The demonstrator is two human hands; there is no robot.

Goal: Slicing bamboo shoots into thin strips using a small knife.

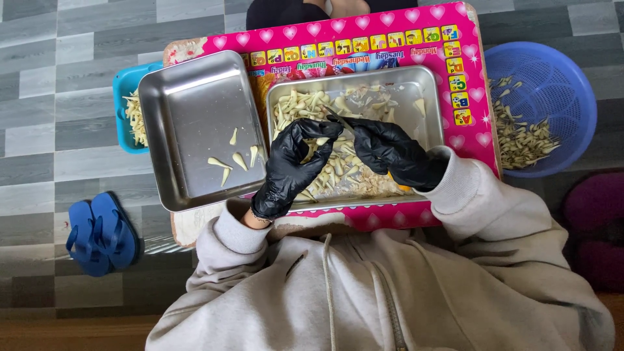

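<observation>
Evidently both black-gloved hands meet over the right-hand steel tray of pale cloves: the left hand with fingers pinching one pale clove, the right hand clenched on a small dark blade. Peeled pieces lie apart in the left-hand steel tray; the pink heart-edged lettered worktop carries both; skins fill the blue mesh basket.

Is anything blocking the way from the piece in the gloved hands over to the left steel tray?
Nothing visible. The left hand and right hand hold a pale piece above the full tray; the left tray adjoins it, open-topped, holding only a few pieces.
</observation>
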